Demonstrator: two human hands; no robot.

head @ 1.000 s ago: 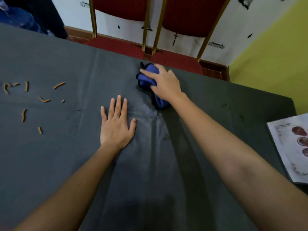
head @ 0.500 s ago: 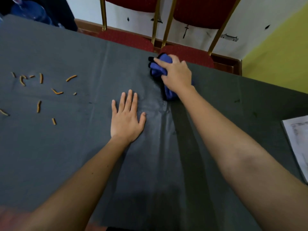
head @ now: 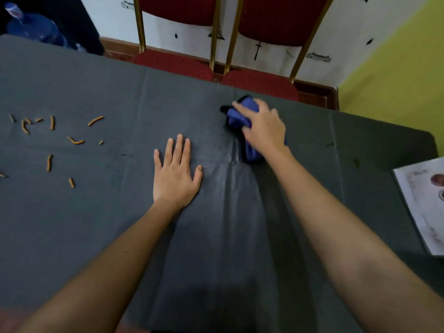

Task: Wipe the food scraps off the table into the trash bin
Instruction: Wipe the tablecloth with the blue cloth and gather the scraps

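Several orange food scraps (head: pixel 51 140) lie scattered at the left of the dark grey table (head: pixel 96 224). My right hand (head: pixel 263 129) presses a bunched blue cloth (head: pixel 240 117) onto the table near its far edge, well right of the scraps. My left hand (head: pixel 176 174) lies flat on the tablecloth with fingers spread, holding nothing, between the scraps and the cloth. A damp streak runs down the tablecloth below the cloth. No trash bin is in view.
Two red chairs with gold frames (head: pixel 223 44) stand against the far table edge. A blue water bottle (head: pixel 33 30) sits beyond the far left corner. A printed white sheet (head: pixel 425 203) lies at the table's right edge.
My right hand with the blue cloth has shifted slightly along the far edge. The view has panned a little. My left hand stays flat in the same place.
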